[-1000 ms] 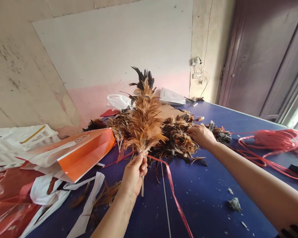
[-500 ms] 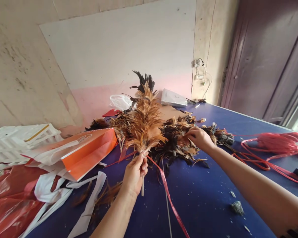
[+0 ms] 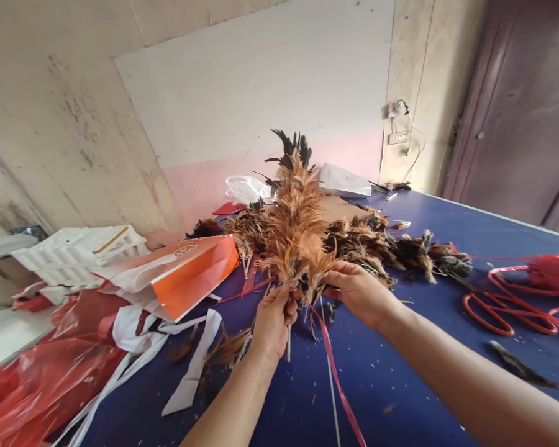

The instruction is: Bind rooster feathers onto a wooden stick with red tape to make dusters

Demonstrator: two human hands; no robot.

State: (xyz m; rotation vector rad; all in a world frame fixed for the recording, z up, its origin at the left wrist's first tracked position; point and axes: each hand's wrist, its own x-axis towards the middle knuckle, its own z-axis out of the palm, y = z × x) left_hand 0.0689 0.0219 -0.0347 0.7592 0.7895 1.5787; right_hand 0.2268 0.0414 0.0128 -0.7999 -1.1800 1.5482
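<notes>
My left hand (image 3: pixel 272 323) grips the thin stick of a feather duster (image 3: pixel 292 233), held upright over a blue table (image 3: pixel 414 366); its orange-brown feathers fan upward, with black ones at the tip. My right hand (image 3: pixel 356 290) holds a small bunch of brown feathers (image 3: pixel 317 272) against the duster's lower part, just right of my left hand. A red ribbon (image 3: pixel 338 379) hangs from the stick's base and trails toward me across the table. A pile of loose brown and black feathers (image 3: pixel 391 245) lies behind my hands.
An orange and white paper bag (image 3: pixel 177 276) lies to the left, with red plastic (image 3: pixel 51 372), white strips and white packaging (image 3: pixel 74 251) around it. A coil of red ribbon (image 3: pixel 535 292) sits at the right. White bags lie by the back wall.
My right hand left the feather pile and came back to the duster with a bunch of feathers. The view has shifted, so everything sits further right.
</notes>
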